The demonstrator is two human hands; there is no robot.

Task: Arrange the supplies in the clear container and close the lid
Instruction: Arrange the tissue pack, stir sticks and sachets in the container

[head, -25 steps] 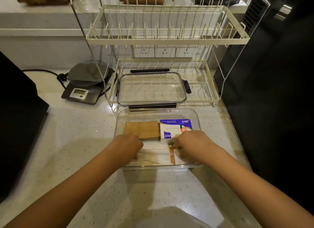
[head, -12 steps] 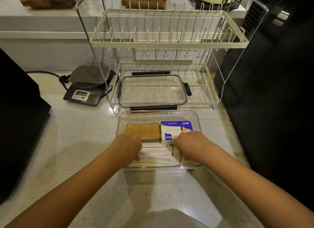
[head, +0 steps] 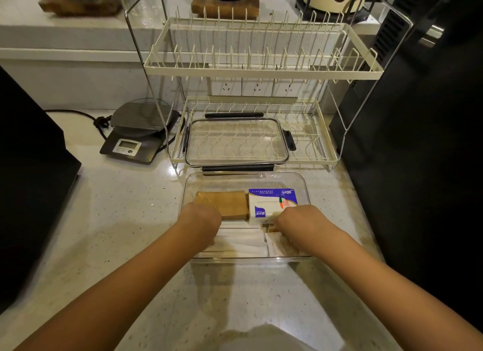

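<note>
Both hands barely shifted: left hand [head: 202,223] and right hand [head: 298,223] stay inside the clear container [head: 304,186] at the desk's [head: 125,220] middle, fingers hidden, can't tell their grip; lid [head: 236,141] on the rack [head: 313,141] behind.

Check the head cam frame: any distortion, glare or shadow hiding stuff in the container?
Head view: strong wide-angle bowing, the dish rack rails curve; warm dim light; glare spots on the counter near the rack's foot; both hands shade the near half of the clear container, so the white packets under them read soft; tissue pack and brown napkins stay legible; frame edges smear.
</note>
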